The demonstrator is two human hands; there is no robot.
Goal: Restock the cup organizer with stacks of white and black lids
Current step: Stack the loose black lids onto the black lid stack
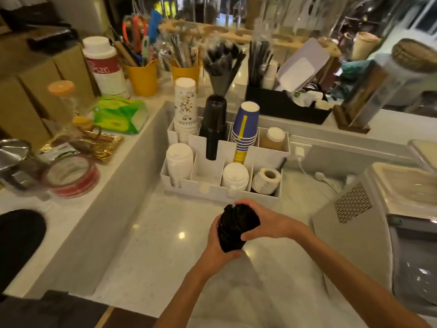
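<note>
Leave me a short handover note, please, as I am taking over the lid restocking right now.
Hands: the left hand and right hand both grip the stack of black lids, held over the counter just in front of the organizer.
Done: a tall stack of white lids stands in the leftmost front slot, and a shorter stack of white lids in the third.
Left: the black lids are not in yet. The second front slot looks empty, so it probably takes them.
Note: the fourth front slot holds a label roll.
</note>
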